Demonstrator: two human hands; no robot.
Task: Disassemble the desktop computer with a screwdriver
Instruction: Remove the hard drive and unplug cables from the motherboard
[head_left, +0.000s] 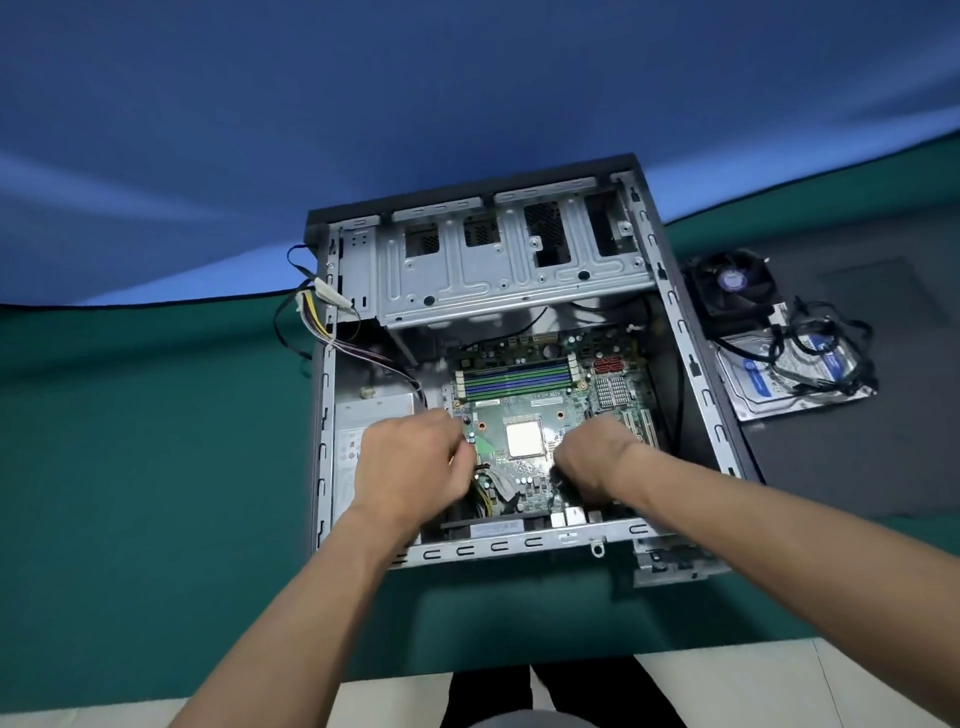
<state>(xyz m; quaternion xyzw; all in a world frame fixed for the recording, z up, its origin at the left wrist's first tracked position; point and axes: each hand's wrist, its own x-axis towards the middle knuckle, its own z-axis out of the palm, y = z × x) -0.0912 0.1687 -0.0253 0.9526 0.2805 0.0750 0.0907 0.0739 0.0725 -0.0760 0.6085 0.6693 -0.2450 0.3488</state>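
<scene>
Desktop computer case (691, 364), side panel off, lying on a green table cover (156, 441) with its motherboard (540, 395) exposed. Left hand (410, 462) and right hand (592, 462) reach inside, one on each side of the bare processor (525, 438); both sets of fingers curl downward at the board, but what they hold, if anything, cannot be told. Power supply (363, 421) sits at the case's left. Removed cooler fan (735, 288) and hard drive (800, 384) with loose cables lie right of the case.

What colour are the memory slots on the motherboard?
Alternating blue and green memory slots, on a green motherboard; seen in the head view.
</scene>
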